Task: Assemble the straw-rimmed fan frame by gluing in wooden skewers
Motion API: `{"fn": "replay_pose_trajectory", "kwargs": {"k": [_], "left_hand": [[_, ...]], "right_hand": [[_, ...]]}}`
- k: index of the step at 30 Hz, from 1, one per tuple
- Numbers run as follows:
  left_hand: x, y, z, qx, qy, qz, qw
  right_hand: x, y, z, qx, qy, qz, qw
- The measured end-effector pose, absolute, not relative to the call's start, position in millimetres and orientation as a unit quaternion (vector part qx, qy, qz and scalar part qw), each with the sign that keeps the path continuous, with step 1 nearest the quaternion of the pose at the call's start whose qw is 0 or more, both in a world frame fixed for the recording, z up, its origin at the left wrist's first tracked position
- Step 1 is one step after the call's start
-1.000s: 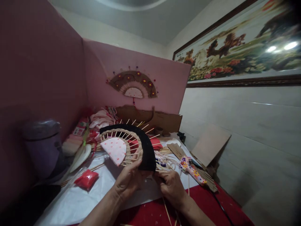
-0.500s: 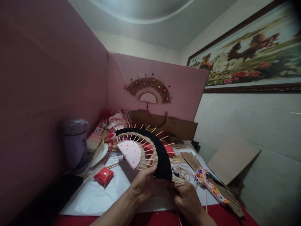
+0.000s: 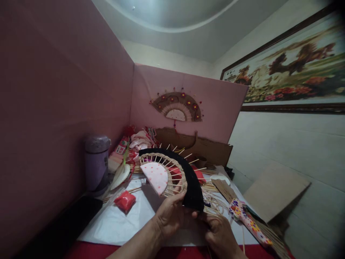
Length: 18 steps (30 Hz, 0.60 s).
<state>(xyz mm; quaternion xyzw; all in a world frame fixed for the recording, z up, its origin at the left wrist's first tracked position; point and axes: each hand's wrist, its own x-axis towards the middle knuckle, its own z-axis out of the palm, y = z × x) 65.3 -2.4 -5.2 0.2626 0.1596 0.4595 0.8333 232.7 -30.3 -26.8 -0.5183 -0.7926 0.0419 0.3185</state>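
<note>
A half-round handmade fan is held tilted above the table, its thin sticks poking past a black fabric band. Inside the band is a woven tan rim, and at the centre a white half-circle with pink dots. My left hand is closed on the fan's lower right end, thumb on the woven rim and some fingers hidden behind. My right hand is at the band's lower corner, fingers curled and pinched beside the lowest sticks. What they pinch is hidden; a thin strand hangs below.
A red packet lies on the white sheet. At left stand a purple bottle and a dark flat object. Loose cords, cardboard strips and a flower-patterned tool lie at right. A finished fan hangs on the pink panel.
The whole view has shifted, so everything appears a little farther right and slightly lower. Both hands keep nearly the same place on the fan; the right fingers have moved only slightly.
</note>
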Motion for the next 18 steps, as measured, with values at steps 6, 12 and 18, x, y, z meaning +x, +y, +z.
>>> {"fn": "replay_pose_trajectory", "kwargs": {"k": [6, 12, 18], "left_hand": [[64, -4, -4, 0.250, 0.138, 0.439, 0.852], [66, -5, -6, 0.249, 0.126, 0.448, 0.849], [67, -6, -5, 0.237, 0.131, 0.477, 0.836]], "right_hand": [[236, -27, -35, -0.535, -0.799, 0.036, 0.271], [237, -25, -38, -0.523, -0.805, 0.039, 0.276], [240, -24, -46, -0.530, -0.800, 0.004, 0.280]]}}
